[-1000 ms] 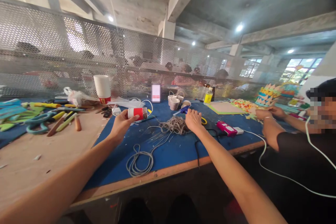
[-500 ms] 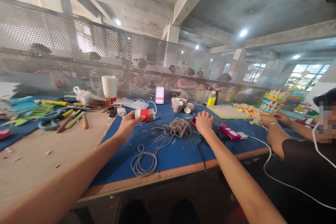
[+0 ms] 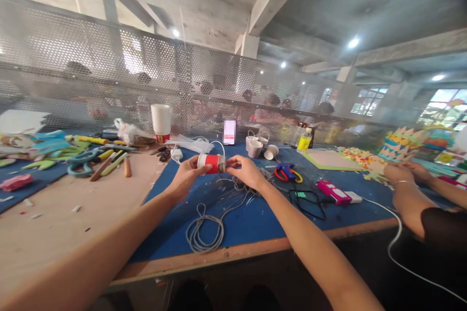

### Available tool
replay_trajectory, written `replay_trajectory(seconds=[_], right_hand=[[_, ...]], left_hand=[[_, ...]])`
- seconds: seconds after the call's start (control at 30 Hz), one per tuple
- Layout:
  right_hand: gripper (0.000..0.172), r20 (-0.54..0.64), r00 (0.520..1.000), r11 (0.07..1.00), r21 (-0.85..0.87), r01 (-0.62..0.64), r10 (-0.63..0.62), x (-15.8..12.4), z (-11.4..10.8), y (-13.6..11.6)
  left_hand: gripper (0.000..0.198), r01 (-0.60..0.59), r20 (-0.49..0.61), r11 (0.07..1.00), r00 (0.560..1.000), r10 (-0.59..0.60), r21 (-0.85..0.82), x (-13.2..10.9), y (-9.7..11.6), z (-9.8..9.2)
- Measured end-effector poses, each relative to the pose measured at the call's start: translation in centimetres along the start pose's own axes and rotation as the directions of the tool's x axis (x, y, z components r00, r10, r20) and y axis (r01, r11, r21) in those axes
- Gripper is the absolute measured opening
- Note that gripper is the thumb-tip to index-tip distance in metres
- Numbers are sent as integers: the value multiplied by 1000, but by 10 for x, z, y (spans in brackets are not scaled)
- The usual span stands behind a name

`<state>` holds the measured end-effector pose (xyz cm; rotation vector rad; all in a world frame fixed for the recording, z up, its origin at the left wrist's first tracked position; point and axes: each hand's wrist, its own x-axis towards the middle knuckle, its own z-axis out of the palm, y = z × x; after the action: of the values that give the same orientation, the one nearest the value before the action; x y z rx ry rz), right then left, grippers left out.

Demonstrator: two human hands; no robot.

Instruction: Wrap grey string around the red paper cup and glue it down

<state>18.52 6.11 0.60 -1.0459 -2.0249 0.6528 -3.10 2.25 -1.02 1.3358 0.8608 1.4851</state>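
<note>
My left hand (image 3: pixel 183 176) grips a red and white paper cup (image 3: pixel 211 163) lying on its side in the air, its far end banded with grey cord. My right hand (image 3: pixel 247 171) is closed in a pinch close to that banded end; what sits between its fingertips is too small to make out. Behind and below the right hand lies a tangled heap of grey cord (image 3: pixel 239 183), partly hidden by it. A loose coil of the same cord (image 3: pixel 205 233) rests near the table's front edge. Scissors (image 3: pixel 288 173) with red and yellow handles lie to the right.
Cord-wrapped cups (image 3: pixel 254 146) stand behind, one tipped over. Stacked paper cups (image 3: pixel 161 121), a phone (image 3: pixel 229 132), a yellow bottle (image 3: pixel 304 140), a magenta box (image 3: pixel 333 192) and a black cable (image 3: pixel 308 204) surround the work. Tools (image 3: pixel 105 163) lie left; another person's hands (image 3: pixel 401 175) work right.
My right hand has left the scissors and come left to the cup's banded end. The scissors now lie uncovered. My left hand still holds the cup. The view has turned slightly left.
</note>
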Motion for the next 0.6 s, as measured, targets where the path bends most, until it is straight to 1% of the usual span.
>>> replay_trajectory(seconds=[0.07, 0.13, 0.27, 0.37, 0.5, 0.6], right_hand=[[12, -24, 999, 999, 4, 39, -39, -1, -2, 2], [10, -58, 994, 996, -1, 93, -93, -3, -5, 3], [13, -122, 979, 986, 11, 167, -164, -5, -9, 0], [17, -129, 972, 979, 29, 200, -195, -6, -8, -4], [20, -139, 953, 962, 1, 271, -269, -7, -6, -9], [21, -144, 941, 951, -13, 308, -307, -8, -6, -12]], left_hand=[[33, 16, 6, 1000, 1000, -16, 17, 0, -2, 1], [35, 26, 9, 999, 1000, -27, 41, -1, -4, 2], [35, 29, 24, 995, 999, -31, 91, -1, -5, 4], [36, 46, 45, 991, 998, -52, 125, -1, -5, 5], [39, 50, 62, 983, 996, -61, 175, -2, -5, 5], [37, 49, 88, 978, 994, -68, 201, -4, -3, 7]])
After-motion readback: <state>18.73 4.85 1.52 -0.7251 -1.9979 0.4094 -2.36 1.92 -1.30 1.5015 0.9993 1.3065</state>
